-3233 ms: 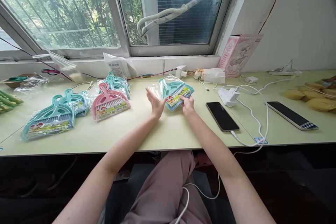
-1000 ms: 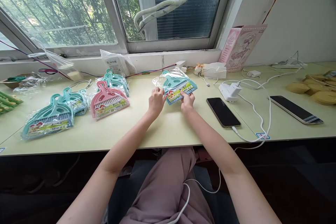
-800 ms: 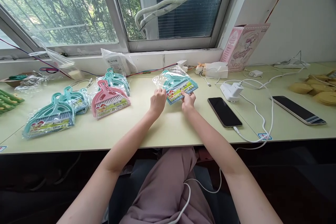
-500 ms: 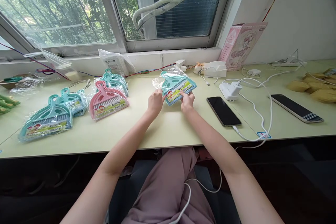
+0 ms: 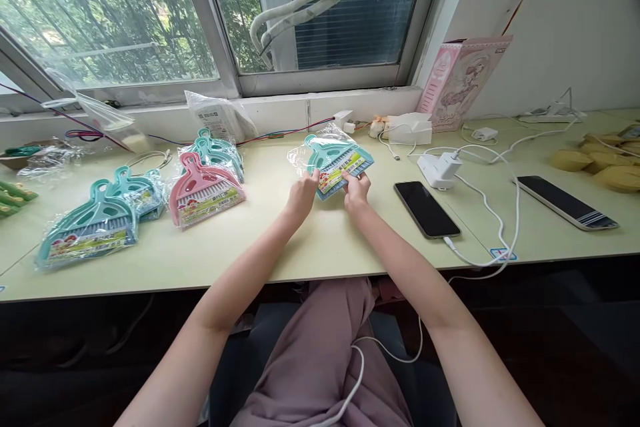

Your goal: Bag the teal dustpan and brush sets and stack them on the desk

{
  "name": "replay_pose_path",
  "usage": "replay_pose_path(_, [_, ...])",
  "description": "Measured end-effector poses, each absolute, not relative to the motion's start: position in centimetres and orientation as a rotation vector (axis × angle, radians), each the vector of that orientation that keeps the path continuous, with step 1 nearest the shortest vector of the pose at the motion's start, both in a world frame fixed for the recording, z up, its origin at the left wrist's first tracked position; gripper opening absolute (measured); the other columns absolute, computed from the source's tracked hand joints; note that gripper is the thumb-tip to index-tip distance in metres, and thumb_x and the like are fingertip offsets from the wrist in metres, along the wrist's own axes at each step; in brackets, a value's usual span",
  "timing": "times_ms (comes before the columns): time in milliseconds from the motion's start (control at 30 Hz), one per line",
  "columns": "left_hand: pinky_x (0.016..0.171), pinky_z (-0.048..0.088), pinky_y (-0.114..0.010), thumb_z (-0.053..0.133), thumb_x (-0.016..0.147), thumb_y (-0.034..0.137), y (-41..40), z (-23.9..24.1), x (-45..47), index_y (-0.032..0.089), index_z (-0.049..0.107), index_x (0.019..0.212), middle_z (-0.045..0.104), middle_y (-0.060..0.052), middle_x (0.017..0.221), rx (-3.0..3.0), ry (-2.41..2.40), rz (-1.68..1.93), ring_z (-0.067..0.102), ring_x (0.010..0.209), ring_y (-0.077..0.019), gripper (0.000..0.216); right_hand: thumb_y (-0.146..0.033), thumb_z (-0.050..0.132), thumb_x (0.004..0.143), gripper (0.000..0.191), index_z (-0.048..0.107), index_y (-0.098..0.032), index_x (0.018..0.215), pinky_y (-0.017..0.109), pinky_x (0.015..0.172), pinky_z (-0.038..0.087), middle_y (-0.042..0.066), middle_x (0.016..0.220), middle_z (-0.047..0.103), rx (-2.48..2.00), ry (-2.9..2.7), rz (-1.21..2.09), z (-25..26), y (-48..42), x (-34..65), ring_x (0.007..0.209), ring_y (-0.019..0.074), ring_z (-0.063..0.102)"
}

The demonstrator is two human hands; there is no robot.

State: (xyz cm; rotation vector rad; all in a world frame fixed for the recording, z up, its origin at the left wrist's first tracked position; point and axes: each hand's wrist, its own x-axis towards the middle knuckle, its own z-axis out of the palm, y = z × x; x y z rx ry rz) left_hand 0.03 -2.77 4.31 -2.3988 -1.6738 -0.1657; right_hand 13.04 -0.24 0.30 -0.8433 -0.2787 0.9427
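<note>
A teal brush-and-dustpan set in a clear plastic bag (image 5: 334, 160) lies tilted on the pale green table (image 5: 310, 247), straight ahead of me. My left hand (image 5: 301, 193) pinches the bag's near left corner with closed fingers. My right hand (image 5: 357, 189) grips the near right edge by the printed label. Further left lie a pink bagged set (image 5: 203, 192) and several teal bagged sets (image 5: 95, 223), one of them behind the pink one (image 5: 219, 150).
A black phone (image 5: 426, 208) on a white cable lies right of my hands, beside a white charger (image 5: 440, 168). A dark flat device (image 5: 565, 201), yellow items (image 5: 595, 161), a pink box (image 5: 463, 82) and plastic bags (image 5: 215, 117) on the sill surround the work area.
My left hand went from open beside the bag to closed on its corner. Both hands have since kept hold of the bag with only slight shifts.
</note>
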Motion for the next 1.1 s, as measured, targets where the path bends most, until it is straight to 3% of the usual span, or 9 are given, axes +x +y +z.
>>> replay_pose_path(167, [0.077, 0.054, -0.024, 0.046, 0.082, -0.013, -2.9, 4.3, 0.2, 0.008, 0.058, 0.117, 0.065, -0.017, 0.112, -2.425, -1.648, -0.118, 0.071, 0.101, -0.0247, 0.042, 0.0, 0.069, 0.07, 0.032, 0.065, -0.017, 0.097, 0.023, 0.067, 0.059, 0.0, 0.088, 0.072, -0.851, -0.292, 0.951, 0.1, -0.1, 13.0, 0.078, 0.0153, 0.069])
replay_pose_path(533, [0.07, 0.052, -0.024, 0.041, 0.082, -0.015, -2.5, 3.9, -0.2, 0.007, 0.06, 0.114, 0.061, -0.017, 0.12, -2.376, -1.57, -0.216, 0.068, 0.099, -0.0227, 0.043, -0.001, 0.069, 0.069, 0.032, 0.064, -0.018, 0.095, 0.022, 0.067, 0.059, -0.001, 0.087, 0.071, -0.864, -0.28, 0.94, 0.1, 0.0, 13.3, 0.081, 0.0152, 0.069])
replay_pose_path(767, [0.066, 0.05, -0.027, 0.036, 0.1, 0.005, -1.0, 2.4, -0.9, 0.014, 0.06, 0.111, 0.063, -0.013, 0.118, -2.303, -1.479, -0.558, 0.069, 0.095, -0.0206, 0.028, 0.0, 0.068, 0.07, 0.031, 0.063, -0.018, 0.095, 0.021, 0.069, 0.059, 0.0, 0.088, 0.071, -0.847, -0.227, 0.943, 0.2, 0.3, 13.9, 0.084, 0.0155, 0.07])
replay_pose_path(1100, [0.081, 0.052, -0.033, 0.034, 0.105, 0.022, -1.9, 2.9, -0.8, 0.018, 0.064, 0.111, 0.067, -0.012, 0.122, -2.34, -1.432, -0.759, 0.067, 0.104, -0.0225, 0.031, -0.001, 0.069, 0.069, 0.029, 0.062, -0.018, 0.092, 0.021, 0.067, 0.058, 0.0, 0.091, 0.072, -0.87, -0.249, 0.889, 0.0, 0.5, 14.2, 0.083, 0.015, 0.069])
